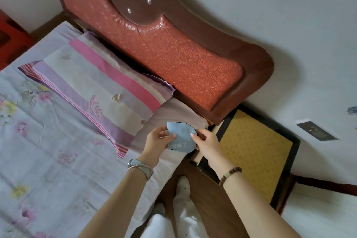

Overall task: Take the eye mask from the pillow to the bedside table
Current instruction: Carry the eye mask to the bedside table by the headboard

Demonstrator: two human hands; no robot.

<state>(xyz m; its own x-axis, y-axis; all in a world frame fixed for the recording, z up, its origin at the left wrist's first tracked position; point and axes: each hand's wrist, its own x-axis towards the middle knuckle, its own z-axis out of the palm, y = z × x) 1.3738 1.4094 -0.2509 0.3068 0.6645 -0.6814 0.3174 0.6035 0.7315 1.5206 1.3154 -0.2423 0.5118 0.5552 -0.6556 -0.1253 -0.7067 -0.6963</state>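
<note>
Blue-grey fabric, soft and thin, makes up the rounded eye mask point(180, 137) with pale lettering on its face; it looks light and limp, likely to fold or droop if held by one edge alone, so a pinch at each side, as it is held now, seems the surest hold; nothing about it looks fragile or slippery. The person's left hand point(157, 142) grips the mask's left edge, thumb on the front and fingers curled behind; the right hand point(206, 144) pinches the right edge between thumb and fingertips; both hands are closed on the cloth, with the mask stretched between them. The mask hangs in the air, off the pink-and-lilac striped pillow point(100, 83) that lies up and to the left of the hands, above the corner of the floral-sheeted bed point(48, 150). Just to the right of the right hand stands the dark-framed bedside table, its yellow patterned tabletop point(255, 150) bare; the carry looks partway done, with a short move rightward and a set-down left to make.
</note>
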